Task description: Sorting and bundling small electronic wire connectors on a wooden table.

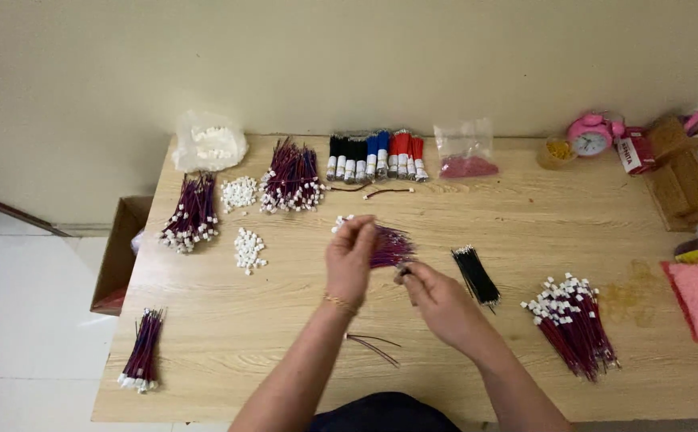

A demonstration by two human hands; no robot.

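Observation:
My left hand (pixel 350 258) is raised over the middle of the wooden table (pixel 285 352), fingers pinched on a small white connector with a red-and-blue wire. My right hand (pixel 437 298) pinches the end of a thin wire just to the right of it. Between and behind the hands lies a loose bundle of red-and-blue wires (pixel 390 246). A couple of loose wires (pixel 374 346) rest on the table near my forearms.
Wire bundles with white connectors lie at the left (pixel 192 213), back (pixel 290 179), front left (pixel 142 350) and right (pixel 573 322). Black wires (pixel 476 276), white connector piles (pixel 248 249), a plastic bag (pixel 209 142), taped wire rolls (pixel 376 155), a pink clock (pixel 590 134) and a cardboard box (pixel 118 253) surround them.

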